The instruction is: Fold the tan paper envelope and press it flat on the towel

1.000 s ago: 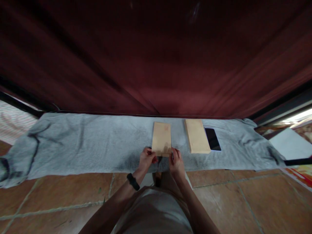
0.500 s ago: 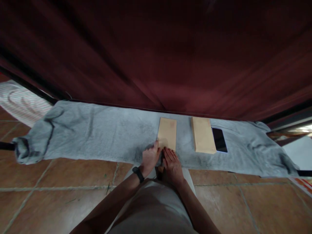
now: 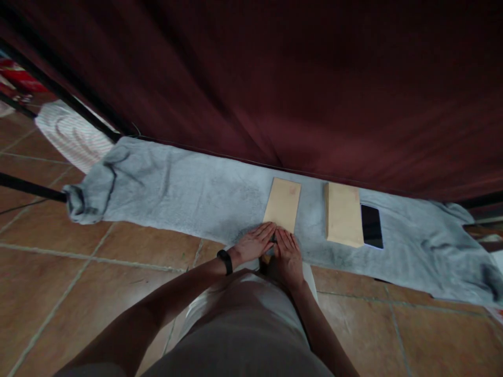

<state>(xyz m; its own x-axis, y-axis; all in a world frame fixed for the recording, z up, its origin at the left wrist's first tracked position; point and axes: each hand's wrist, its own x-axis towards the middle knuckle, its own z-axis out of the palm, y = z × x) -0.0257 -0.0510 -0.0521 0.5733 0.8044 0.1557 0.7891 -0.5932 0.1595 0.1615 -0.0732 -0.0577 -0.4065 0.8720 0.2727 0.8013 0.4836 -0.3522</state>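
A tan paper envelope (image 3: 283,201) with a faint reddish mark near its far right corner lies flat on a grey cloth (image 3: 196,188). My left hand (image 3: 253,244), with a dark band at the wrist, rests its outstretched fingers on the near end of the envelope. Beside it, my right hand (image 3: 290,257) lies flat on the same end, the fingertips of both hands almost meeting. The envelope's near edge is hidden under the fingers. To the right sits a thick stack of similar envelopes (image 3: 345,214), apart from both hands.
A dark-screened phone (image 3: 371,226) lies against the right side of the stack. Dark red fabric (image 3: 298,94) rises behind the cloth-covered narrow surface. Tiled floor (image 3: 137,267) shows below, and a striped cloth (image 3: 76,128) hangs at the far left near black bars.
My left hand has gone from curled at the envelope's left edge to flat across its near end. My right hand stays on the envelope. The view has turned and shifted.
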